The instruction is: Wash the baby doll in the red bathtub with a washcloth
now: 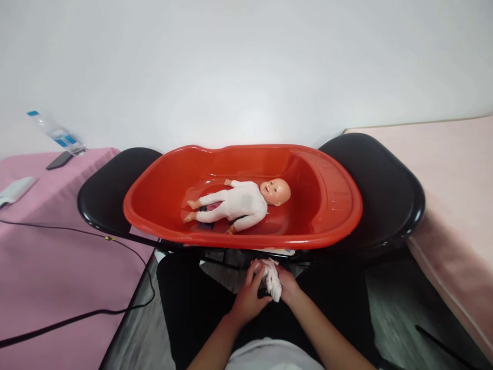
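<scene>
A crumpled pale pink cloth is bunched between my hands, low in front of the tub and above my lap. My right hand is closed around its right side, with part of the fingers hidden behind the fabric. On the other side, my left hand has its fingertips on the cloth, the thumb standing a little apart. Beyond them a baby doll with a white cloth body lies on its back in a red baby bathtub, head to the right. Something dark and pink is partly hidden under the doll's legs.
The tub spans two black seats, a left one and a right one. At left, a pink-covered surface holds a plastic bottle, a dark phone-like slab and a black cable. A pale pink padded surface stands right.
</scene>
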{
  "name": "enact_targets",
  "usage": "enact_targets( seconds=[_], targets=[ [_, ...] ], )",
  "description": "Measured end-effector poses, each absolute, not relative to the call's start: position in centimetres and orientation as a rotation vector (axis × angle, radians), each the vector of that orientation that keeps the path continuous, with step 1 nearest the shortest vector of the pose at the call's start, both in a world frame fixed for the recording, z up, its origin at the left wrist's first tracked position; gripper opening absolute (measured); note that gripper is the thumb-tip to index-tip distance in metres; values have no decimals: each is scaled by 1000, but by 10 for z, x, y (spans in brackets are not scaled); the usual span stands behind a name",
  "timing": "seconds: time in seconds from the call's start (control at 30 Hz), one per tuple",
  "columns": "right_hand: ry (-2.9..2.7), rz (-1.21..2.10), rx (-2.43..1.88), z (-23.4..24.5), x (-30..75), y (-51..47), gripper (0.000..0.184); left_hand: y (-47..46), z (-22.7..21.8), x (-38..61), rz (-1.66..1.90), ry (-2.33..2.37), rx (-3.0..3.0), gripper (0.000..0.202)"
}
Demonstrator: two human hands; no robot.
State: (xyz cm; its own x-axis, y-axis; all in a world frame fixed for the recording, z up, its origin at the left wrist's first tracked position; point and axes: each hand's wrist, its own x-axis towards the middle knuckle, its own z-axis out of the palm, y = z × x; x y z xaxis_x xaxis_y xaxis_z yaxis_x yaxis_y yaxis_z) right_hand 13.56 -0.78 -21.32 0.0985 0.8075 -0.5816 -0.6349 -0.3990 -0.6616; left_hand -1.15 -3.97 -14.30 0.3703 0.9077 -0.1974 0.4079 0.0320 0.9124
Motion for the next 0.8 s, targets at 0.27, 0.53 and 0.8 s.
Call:
enact_targets(
  seconds=[0.27, 0.53, 0.8],
  targets=[
    [-112, 1722, -1122, -195, 137, -8, 18, -40, -144, -13, 640, 1244, 1561, 73],
    [-55, 1717, -1120, -185, 137, -7, 18, -28, -147, -18, 811, 1374, 1394, 47],
    [-61, 1709, -1105, -192, 136, -7, 23, -29, -148, -18, 889, 1329, 1434, 37]
  ],
)
